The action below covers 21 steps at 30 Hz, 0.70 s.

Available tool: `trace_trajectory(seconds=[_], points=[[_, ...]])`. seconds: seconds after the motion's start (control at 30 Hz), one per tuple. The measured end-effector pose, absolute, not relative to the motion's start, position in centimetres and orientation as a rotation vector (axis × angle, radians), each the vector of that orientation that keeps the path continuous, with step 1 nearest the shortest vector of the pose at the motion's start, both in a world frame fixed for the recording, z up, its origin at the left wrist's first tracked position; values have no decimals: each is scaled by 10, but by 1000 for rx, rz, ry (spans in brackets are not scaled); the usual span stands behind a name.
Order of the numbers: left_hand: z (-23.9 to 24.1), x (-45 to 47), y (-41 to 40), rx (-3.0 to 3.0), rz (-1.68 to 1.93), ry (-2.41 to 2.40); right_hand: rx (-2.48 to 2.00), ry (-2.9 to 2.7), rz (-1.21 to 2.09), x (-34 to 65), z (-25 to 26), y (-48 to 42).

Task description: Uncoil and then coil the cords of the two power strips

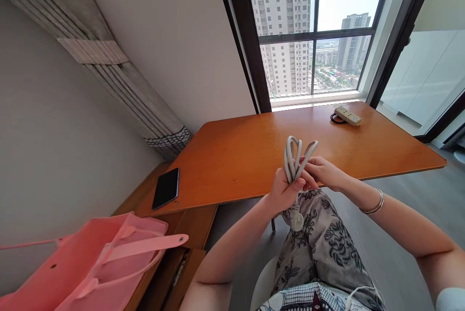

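A light grey power cable [292, 158], folded into several loops, stands up out of my left hand [285, 190]. The fingers of that hand are closed round the middle of the bundle. Its plug [297, 221] hangs below, over my knees. My right hand [321, 173] is against the far side of the bundle, with curled fingers at the cable; its fingertips are partly hidden behind the loops and my left hand. Both hands are above the near edge of the wooden table [232, 156].
A power strip [348, 116] with a black cord lies at the table's far right. A dark phone [166, 188] is near its left edge. At the lower left, a pink bag [109, 257] sits open beside a wooden drawer unit [185, 272]. Behind the table is a window [316, 37].
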<state>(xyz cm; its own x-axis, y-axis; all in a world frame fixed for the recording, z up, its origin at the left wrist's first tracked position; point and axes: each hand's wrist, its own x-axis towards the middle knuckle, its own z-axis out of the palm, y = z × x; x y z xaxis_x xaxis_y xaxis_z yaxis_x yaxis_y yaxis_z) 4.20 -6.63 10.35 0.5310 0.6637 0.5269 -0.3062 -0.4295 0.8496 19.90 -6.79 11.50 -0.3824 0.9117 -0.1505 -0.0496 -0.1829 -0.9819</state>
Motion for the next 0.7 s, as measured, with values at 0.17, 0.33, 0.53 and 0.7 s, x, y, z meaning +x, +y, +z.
trace_trajectory(seconds=[0.17,0.33,0.53,0.7], points=[[103,38,-64,1686,1014,329,-906,-1041,2009,195,112,-67],[103,42,-68,1546,1018,274,-1009,-1177,2010,198,105,-61],[119,46,-67,1091,1099,341,-1095,-1420,1101,214,104,-50],[139,39,-62,665,770,396,-831,-1367,1312,216,120,-55]])
